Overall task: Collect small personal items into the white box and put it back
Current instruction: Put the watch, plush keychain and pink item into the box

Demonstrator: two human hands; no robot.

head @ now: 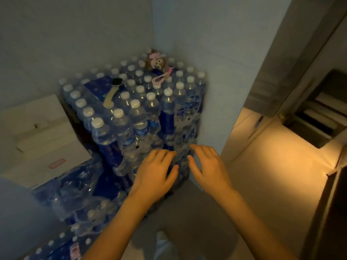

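My left hand [155,171] and right hand [208,166] are spread and empty before the water-bottle packs [139,117]. On top lie the watch [113,91], probably light and best pinched at its case, and the soft-looking monkey charm [156,62]. The white box [43,139] sits left.

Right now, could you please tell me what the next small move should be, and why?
Probably reach the left hand up to the smartwatch: it lies loose on the water-bottle stack, nearest the white box, and that hand, like the right hand, is open and empty.
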